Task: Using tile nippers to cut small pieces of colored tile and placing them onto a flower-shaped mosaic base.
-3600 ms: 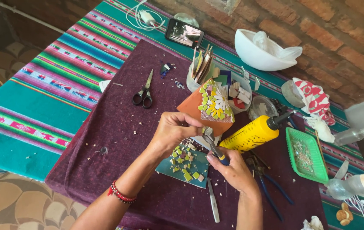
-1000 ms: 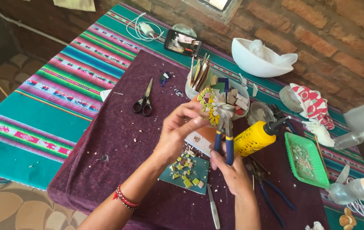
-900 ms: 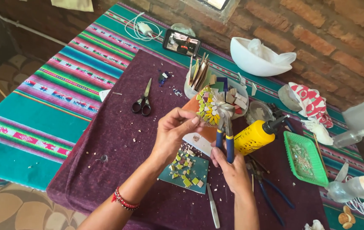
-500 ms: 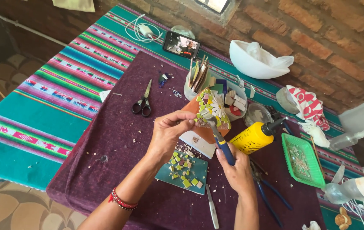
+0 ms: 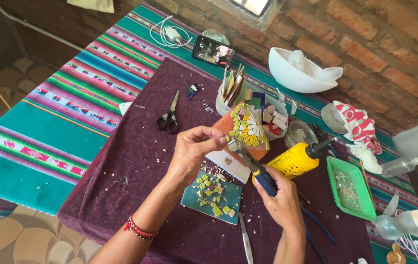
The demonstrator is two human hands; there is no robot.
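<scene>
We have one view only, from a head-worn camera looking steeply down and close over our worktop (image 5: 135,161); a brick wall (image 5: 365,34) crosses from twelve to two o'clock.

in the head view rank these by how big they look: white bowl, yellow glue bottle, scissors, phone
1. white bowl, clearly largest
2. yellow glue bottle
3. scissors and phone: they look about alike, and the phone lies farther from the camera, so I won't rank them.

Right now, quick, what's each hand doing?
Left hand: closed, pinching a small tile piece at the nippers' jaws.
Right hand: closed around the blue-handled nippers.
</scene>
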